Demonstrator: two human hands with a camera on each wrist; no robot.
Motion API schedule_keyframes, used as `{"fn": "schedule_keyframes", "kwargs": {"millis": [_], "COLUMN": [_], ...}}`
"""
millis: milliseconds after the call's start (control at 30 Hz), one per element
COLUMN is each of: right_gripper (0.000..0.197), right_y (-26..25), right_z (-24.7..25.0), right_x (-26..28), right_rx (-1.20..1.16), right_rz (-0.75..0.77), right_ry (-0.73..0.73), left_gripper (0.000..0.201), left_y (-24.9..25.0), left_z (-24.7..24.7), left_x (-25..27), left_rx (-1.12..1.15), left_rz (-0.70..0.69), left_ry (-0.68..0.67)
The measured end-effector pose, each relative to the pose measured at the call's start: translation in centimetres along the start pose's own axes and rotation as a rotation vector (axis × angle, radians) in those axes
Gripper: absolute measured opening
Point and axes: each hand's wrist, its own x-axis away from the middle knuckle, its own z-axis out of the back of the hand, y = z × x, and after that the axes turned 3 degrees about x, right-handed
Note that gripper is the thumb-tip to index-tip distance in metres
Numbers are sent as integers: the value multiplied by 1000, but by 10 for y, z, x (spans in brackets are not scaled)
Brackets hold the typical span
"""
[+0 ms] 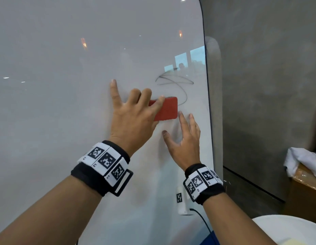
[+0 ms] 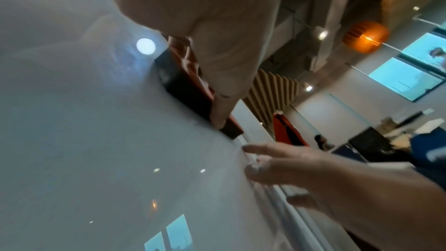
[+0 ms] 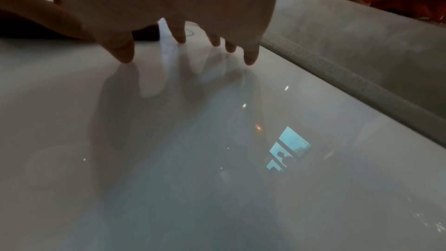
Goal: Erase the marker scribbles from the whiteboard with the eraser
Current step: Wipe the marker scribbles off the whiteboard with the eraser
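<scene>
The left hand (image 1: pixel 134 119) held the red eraser (image 1: pixel 167 108) flat against the whiteboard (image 1: pixel 65 68). Its fingers were curled over the top edge of the eraser, and the little finger stuck out straight and touched the board. In the left wrist view the thumb (image 2: pixel 220 114) pressed on the lower edge, so the eraser was pinched between thumb and fingers, with its dark felt side on the board. The right hand (image 1: pixel 184 144) held nothing. It was spread wide just below the eraser, and in the right wrist view its fingertips (image 3: pixel 125 54) touched the board, as if to keep it steady. The scribbles (image 1: pixel 175 82) were black loops near the right edge of the board. They sat just above and to the right of the eraser, and one thin tail curled down beside its right end. The eraser was not on the loops yet. So the rubbing step looked like it was just starting, and most of the marks were still there. Next, the left hand would likely need to slide the eraser up and to the right, over the loops, pressing firmly and going back and forth. It would need to stop short of the board's edge, so the eraser did not slip off.
</scene>
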Motion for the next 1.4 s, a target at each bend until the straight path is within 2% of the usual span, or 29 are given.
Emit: {"fn": "schedule_keyframes", "kwargs": {"millis": [167, 300, 367, 567, 600, 700, 733, 767, 900, 933, 1033, 1100, 1233, 1267, 1400], "right_gripper": [83, 85, 86, 84, 84, 84, 84, 84, 84, 84, 85, 84, 83, 83, 84], "right_y": [4, -1, -2, 2, 2, 1, 1, 2, 5, 5, 3, 4, 5, 5, 3], "right_z": [-2, -6, -6, -5, -5, -5, -5, -5, -3, -3, -5, -5, -4, -4, -5], "right_x": [-2, -1, -2, -3, -3, -3, -3, -4, -5, -5, -4, -4, -5, -5, -4], "right_rx": [6, -26, -38, -25, -28, -37, -37, -32, -20, -18, -24, -28, -27, -30, -35], "right_rz": [10, -5, -9, -13, -12, -7, -5, -4, -11, -8, 1, -3, -11, -13, -12], "right_ry": [-10, 14, 28, 7, 11, 40, 40, 34, -3, 2, 33, 29, 5, 1, 26], "left_gripper": [67, 66, 66, 66, 65, 59, 58, 59, 65, 65, 62, 59, 66, 67, 66], "left_y": [-2, 0, -2, 5, 7, 10, 9, 6, -3, -2, 4, 5, -5, -5, 5], "left_z": [4, -1, -1, 3, 3, -4, -3, -2, 8, 10, 5, 4, 10, 10, 0], "left_x": [-12, -8, -8, -11, -10, 0, 1, -2, -22, -24, -18, -17, -35, -36, -23], "left_rx": [23, 15, 2, 21, 18, -4, -11, -19, 0, -3, -37, -62, -25, -16, -42], "left_rz": [143, 9, -14, 121, 94, -131, -154, -125, 175, 183, -12, -55, 216, 224, -81], "left_ry": [42, 3, -7, -4, -13, -58, -57, -41, 17, 14, -29, -27, 34, 33, -28]}}
